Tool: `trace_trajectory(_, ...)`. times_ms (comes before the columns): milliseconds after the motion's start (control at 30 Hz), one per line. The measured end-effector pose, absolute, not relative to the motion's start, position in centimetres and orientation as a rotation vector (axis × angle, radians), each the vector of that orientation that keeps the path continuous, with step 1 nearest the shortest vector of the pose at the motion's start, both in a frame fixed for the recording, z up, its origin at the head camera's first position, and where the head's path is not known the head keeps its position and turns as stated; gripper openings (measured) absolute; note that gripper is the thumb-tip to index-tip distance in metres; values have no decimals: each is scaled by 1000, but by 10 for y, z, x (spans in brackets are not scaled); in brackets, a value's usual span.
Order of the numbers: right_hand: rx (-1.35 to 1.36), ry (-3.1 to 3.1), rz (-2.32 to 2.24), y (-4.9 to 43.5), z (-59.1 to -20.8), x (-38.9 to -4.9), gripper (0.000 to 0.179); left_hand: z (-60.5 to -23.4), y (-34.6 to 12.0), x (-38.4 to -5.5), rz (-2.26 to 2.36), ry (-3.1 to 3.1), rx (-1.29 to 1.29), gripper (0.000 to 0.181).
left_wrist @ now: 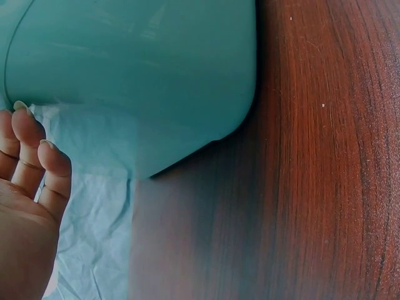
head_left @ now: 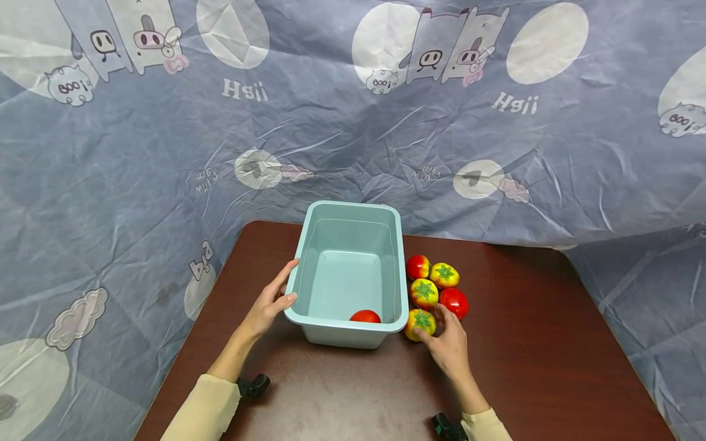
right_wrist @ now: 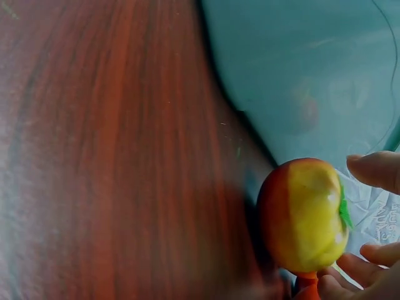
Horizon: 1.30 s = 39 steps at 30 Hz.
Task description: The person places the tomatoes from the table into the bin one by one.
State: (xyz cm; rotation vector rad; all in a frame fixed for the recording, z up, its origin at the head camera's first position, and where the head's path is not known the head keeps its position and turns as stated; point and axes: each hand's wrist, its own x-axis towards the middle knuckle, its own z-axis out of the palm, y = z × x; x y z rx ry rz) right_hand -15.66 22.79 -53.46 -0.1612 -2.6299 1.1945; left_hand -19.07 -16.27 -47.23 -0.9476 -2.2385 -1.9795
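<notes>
A pale blue-green plastic bin (head_left: 353, 263) stands on the table. My left hand (head_left: 270, 304) touches its left rim, with the thumb and fingertips at the edge; in the left wrist view, the fingers (left_wrist: 28, 134) are only slightly bent against the bin wall (left_wrist: 144, 69). Inside the bin, at the near end, lies a red tomato (head_left: 365, 316), partly hidden by the rim. My right hand (head_left: 449, 343) reaches around a yellow-and-red tomato (head_left: 420, 325) with a green leafy top. The right wrist view has the thumb apart from this tomato (right_wrist: 306, 215), the other fingertips close beside it.
More tomatoes lie in a cluster right of the bin: a red one (head_left: 454, 303), two yellowish ones with green tops (head_left: 424, 293) and a red-yellow one (head_left: 418, 267). A printed grey-blue cloth (head_left: 353, 135) hangs behind the brown table (head_left: 529, 343).
</notes>
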Motion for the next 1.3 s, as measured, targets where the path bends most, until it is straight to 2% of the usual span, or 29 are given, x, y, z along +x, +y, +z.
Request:
trace_trajectory(267,-159,-2642,1157,224,-544,-158,81,-472,-163,-191,-1985,-2240,-937,65)
trace_trajectory(767,-190,-2667,1136,223,-553,-156,80,-473,-161,-192,-2007,-2230,-934,64)
trace_trajectory(1300,-194,-2570,1268,224,-546,-158,79,-476,-160,-192,-2054,-2188,-957,63)
